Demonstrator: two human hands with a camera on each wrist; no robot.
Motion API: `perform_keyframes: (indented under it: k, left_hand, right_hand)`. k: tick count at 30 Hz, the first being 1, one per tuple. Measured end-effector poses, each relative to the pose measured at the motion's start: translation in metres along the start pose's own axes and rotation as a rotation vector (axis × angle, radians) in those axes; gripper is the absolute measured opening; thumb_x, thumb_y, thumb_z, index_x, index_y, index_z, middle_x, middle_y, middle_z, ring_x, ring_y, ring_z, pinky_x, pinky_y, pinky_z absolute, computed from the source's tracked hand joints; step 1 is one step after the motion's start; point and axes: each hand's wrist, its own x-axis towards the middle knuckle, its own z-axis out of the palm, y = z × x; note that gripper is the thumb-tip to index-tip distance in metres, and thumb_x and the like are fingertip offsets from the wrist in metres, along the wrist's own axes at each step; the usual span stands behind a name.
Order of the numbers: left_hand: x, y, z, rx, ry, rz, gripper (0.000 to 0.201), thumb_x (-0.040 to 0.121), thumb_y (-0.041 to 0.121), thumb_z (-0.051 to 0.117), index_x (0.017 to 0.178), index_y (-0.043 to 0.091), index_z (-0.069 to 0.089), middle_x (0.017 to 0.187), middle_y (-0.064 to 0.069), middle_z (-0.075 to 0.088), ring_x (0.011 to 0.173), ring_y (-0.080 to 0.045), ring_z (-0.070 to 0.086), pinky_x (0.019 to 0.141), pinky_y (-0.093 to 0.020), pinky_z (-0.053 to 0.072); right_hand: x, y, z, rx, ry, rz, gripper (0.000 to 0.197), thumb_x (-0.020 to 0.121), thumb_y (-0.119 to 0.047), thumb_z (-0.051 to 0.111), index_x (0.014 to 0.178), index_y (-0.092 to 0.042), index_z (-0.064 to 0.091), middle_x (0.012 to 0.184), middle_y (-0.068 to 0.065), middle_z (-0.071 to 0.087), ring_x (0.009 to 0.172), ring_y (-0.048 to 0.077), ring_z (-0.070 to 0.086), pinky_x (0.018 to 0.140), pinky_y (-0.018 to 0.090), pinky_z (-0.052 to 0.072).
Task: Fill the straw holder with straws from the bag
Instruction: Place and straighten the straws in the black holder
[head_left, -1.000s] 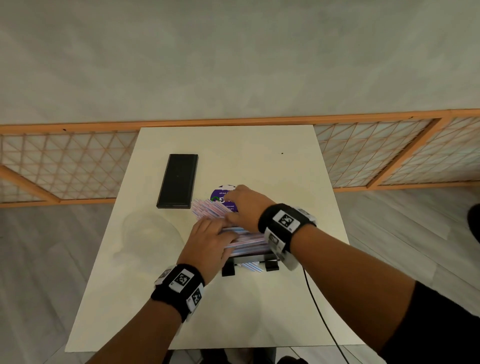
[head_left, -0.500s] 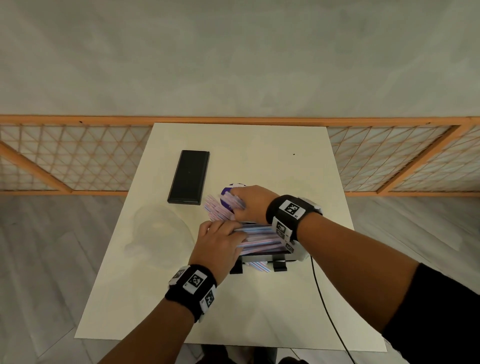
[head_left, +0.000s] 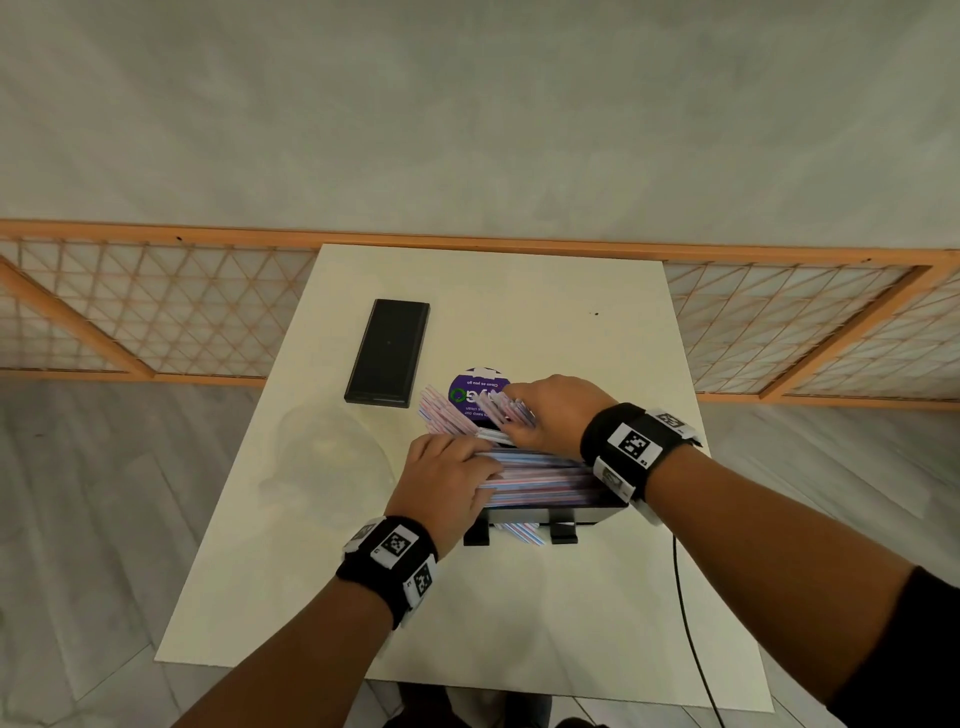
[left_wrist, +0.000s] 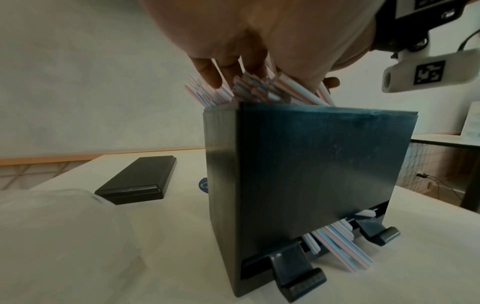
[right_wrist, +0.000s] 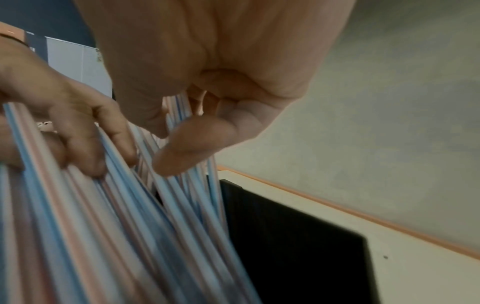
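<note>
A black straw holder (head_left: 545, 514) stands near the table's front, packed with pink-and-blue striped straws (head_left: 540, 473) that lie across its open top. My left hand (head_left: 447, 478) cups the straws' left ends, fingers over them and thumb on the near side. My right hand (head_left: 550, 415) pinches a small bunch of straws (head_left: 498, 410) that fans out past the holder's far left corner. The right wrist view has thumb and fingers of this hand (right_wrist: 171, 131) closed on a few straws (right_wrist: 192, 195). Some straws (left_wrist: 337, 246) poke out of the holder's (left_wrist: 298, 174) bottom slot.
A black lid (head_left: 388, 353) lies at the table's far left. A clear plastic bag (head_left: 327, 457) lies flat to the left of the holder. Under the fanned straws a round purple label (head_left: 475, 389) shows. A black cable (head_left: 685, 613) hangs off the front right edge.
My right hand's fingers have curled round a bunch of the fanned straws and drawn it slightly toward the holder. My left hand has stayed on the straws' ends.
</note>
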Motion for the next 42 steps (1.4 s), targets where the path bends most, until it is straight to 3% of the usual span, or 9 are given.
perform_keyframes:
  k: [4, 12, 20, 23, 27, 32, 36, 39, 42]
  left_hand:
    - [-0.001, -0.002, 0.0, -0.085, 0.025, -0.035, 0.02, 0.089, 0.033, 0.069, 0.109, 0.029, 0.072, 0.118, 0.007, 0.063, 0.113, -0.019, 0.058, 0.102, -0.036, 0.039]
    - [-0.005, -0.007, -0.014, -0.226, 0.078, -0.103, 0.019, 0.09, 0.022, 0.069, 0.109, 0.021, 0.07, 0.124, 0.003, 0.06, 0.114, -0.016, 0.055, 0.101, -0.029, 0.042]
    - [-0.008, 0.002, -0.022, -0.25, 0.189, -0.176, 0.025, 0.09, 0.014, 0.058, 0.114, 0.017, 0.062, 0.137, -0.001, 0.053, 0.126, -0.018, 0.048, 0.109, -0.046, 0.046]
    - [-0.01, 0.026, -0.028, -0.207, 0.305, 0.057, 0.037, 0.083, 0.013, 0.063, 0.12, 0.011, 0.06, 0.141, -0.01, 0.053, 0.131, -0.025, 0.047, 0.114, -0.056, 0.036]
    - [-0.008, 0.056, -0.008, 0.021, 0.111, 0.383, 0.045, 0.096, 0.03, 0.052, 0.138, 0.014, 0.056, 0.155, -0.009, 0.047, 0.143, -0.027, 0.043, 0.122, -0.056, 0.022]
    - [0.004, 0.045, 0.017, 0.06, -0.099, 0.179, 0.053, 0.103, 0.05, 0.039, 0.138, 0.015, 0.056, 0.145, -0.005, 0.058, 0.136, -0.024, 0.051, 0.125, -0.053, 0.012]
    - [0.007, 0.034, 0.005, -0.183, -0.005, 0.02, 0.048, 0.101, 0.059, 0.042, 0.127, 0.022, 0.057, 0.125, 0.005, 0.062, 0.123, -0.017, 0.054, 0.125, -0.043, 0.018]
    - [0.007, 0.031, -0.015, -0.478, 0.169, -0.213, 0.059, 0.085, 0.077, 0.054, 0.114, 0.026, 0.052, 0.108, 0.008, 0.058, 0.102, -0.013, 0.056, 0.095, -0.029, 0.047]
    - [0.01, 0.028, -0.031, -0.693, 0.327, -0.423, 0.064, 0.068, 0.083, 0.067, 0.095, 0.029, 0.043, 0.09, 0.002, 0.057, 0.08, -0.018, 0.061, 0.07, -0.029, 0.054]
  right_hand:
    - [0.0, 0.002, -0.003, 0.174, 0.011, 0.036, 0.028, 0.096, -0.032, 0.055, 0.071, -0.031, 0.041, 0.063, -0.005, 0.052, 0.06, 0.021, 0.052, 0.062, 0.03, 0.04]
    - [-0.014, -0.01, -0.065, 0.373, 0.07, 0.037, 0.019, 0.098, -0.032, 0.057, 0.089, -0.016, 0.06, 0.072, 0.003, 0.073, 0.059, 0.014, 0.073, 0.064, 0.032, 0.061]
    - [-0.019, -0.012, -0.094, 0.466, 0.122, 0.03, 0.019, 0.098, -0.027, 0.058, 0.091, -0.009, 0.061, 0.068, 0.004, 0.075, 0.057, 0.013, 0.073, 0.069, 0.036, 0.064]
    - [-0.018, -0.011, -0.09, 0.488, 0.115, 0.049, 0.021, 0.098, -0.027, 0.057, 0.091, -0.008, 0.061, 0.067, 0.004, 0.075, 0.058, 0.013, 0.074, 0.072, 0.038, 0.064]
    - [-0.02, -0.012, -0.091, 0.522, 0.166, 0.057, 0.022, 0.099, -0.027, 0.057, 0.092, -0.007, 0.063, 0.067, 0.004, 0.075, 0.059, 0.014, 0.074, 0.072, 0.039, 0.064]
    - [-0.028, -0.01, -0.113, 0.64, 0.303, 0.061, 0.023, 0.099, -0.024, 0.058, 0.094, -0.003, 0.065, 0.074, 0.006, 0.077, 0.062, 0.019, 0.076, 0.069, 0.04, 0.064]
    - [-0.036, -0.002, -0.127, 0.969, 0.366, 0.081, 0.024, 0.1, -0.018, 0.06, 0.095, 0.004, 0.068, 0.081, 0.017, 0.077, 0.071, 0.031, 0.077, 0.064, 0.036, 0.064]
    - [-0.038, 0.003, -0.116, 1.28, 0.397, 0.143, 0.016, 0.099, -0.013, 0.062, 0.095, 0.001, 0.068, 0.09, 0.023, 0.076, 0.072, 0.033, 0.075, 0.062, 0.033, 0.063]
    - [-0.04, 0.008, -0.092, 1.543, 0.431, 0.259, 0.017, 0.097, -0.013, 0.064, 0.101, 0.004, 0.066, 0.088, 0.026, 0.075, 0.068, 0.028, 0.075, 0.061, 0.03, 0.063]
